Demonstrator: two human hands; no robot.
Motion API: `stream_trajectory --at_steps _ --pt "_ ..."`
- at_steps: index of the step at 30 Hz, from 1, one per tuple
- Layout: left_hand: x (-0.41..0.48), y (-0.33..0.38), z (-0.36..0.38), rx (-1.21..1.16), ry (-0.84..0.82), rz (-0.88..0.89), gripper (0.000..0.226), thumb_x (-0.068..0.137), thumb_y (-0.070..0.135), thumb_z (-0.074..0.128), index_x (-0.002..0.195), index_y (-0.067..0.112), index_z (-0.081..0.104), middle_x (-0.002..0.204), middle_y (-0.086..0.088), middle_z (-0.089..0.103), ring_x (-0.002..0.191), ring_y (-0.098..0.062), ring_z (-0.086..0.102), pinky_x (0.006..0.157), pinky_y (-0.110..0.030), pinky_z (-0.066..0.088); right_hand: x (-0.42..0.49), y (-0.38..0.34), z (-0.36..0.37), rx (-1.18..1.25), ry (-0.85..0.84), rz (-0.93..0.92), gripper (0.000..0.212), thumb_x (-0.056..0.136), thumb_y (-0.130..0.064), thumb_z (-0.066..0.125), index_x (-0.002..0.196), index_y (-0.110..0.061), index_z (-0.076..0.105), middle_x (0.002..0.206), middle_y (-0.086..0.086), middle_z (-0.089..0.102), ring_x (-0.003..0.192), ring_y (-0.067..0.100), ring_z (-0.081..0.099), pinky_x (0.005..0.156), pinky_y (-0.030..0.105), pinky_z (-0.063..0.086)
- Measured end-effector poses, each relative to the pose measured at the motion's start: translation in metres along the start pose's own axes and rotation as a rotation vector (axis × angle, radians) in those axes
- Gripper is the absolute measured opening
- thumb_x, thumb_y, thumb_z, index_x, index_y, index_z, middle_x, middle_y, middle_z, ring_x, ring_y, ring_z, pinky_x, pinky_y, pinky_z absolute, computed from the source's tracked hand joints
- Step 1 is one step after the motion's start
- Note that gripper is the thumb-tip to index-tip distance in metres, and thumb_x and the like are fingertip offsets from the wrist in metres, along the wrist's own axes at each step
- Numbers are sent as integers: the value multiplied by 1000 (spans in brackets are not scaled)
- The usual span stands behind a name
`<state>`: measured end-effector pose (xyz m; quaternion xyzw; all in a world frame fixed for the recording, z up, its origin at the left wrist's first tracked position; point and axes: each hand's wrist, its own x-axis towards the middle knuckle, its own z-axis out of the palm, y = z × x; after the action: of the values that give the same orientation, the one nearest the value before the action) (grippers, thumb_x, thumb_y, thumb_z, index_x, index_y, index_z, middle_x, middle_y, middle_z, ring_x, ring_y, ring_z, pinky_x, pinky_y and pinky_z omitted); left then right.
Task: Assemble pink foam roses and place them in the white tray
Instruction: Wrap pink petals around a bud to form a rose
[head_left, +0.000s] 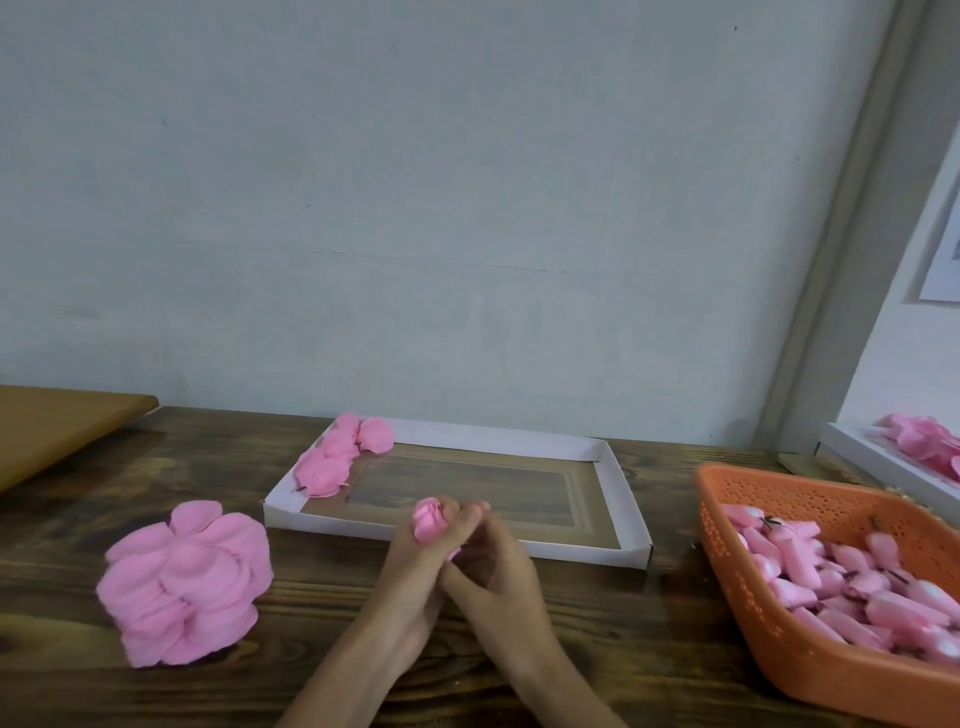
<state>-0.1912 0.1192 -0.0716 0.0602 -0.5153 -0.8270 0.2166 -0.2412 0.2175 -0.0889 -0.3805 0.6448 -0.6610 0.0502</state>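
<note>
A small pink foam rose (429, 524) is held up over the table, just in front of the white tray (615, 499). My left hand (415, 577) grips it from below and the left, fingers curled round its base. My right hand (498, 566) presses against it from the right, fingertips pinching at the rose's side. Several finished pink roses (337, 457) lie in the tray's far left corner. A heap of loose pink foam petals (187, 582) sits on the table to the left.
An orange plastic basket (748, 587) full of pink foam buds with short stems stands at the right. Behind it, a white box (862, 457) holds more pink pieces. A brown board (57, 426) lies at the far left. A wall rises right behind the dark wooden table (597, 639).
</note>
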Motion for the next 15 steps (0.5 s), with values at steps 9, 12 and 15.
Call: stream_trajectory --at_steps 9,12,15 --pt "-9 14 -2 216 -126 -49 67 63 69 87 96 12 79 117 -17 76 77 -22 65 46 -24 38 4 -19 -10 300 -252 338 37 100 -44 59 95 -9 67 81 4 58 73 16 56 68 30 50" --pt "-10 14 0 218 -120 -63 62 60 71 87 83 14 76 112 -20 76 80 -28 71 45 -23 40 2 -23 -11 299 -302 392 33 104 -44 57 97 -13 66 81 4 58 74 17 56 70 34 50" --pt "-11 14 4 187 14 -51 57 69 69 83 85 14 76 113 -14 77 83 -30 71 46 -24 37 -3 -24 -3 305 -236 378 28 100 -37 57 117 -16 65 90 0 67 82 15 64 73 33 53"
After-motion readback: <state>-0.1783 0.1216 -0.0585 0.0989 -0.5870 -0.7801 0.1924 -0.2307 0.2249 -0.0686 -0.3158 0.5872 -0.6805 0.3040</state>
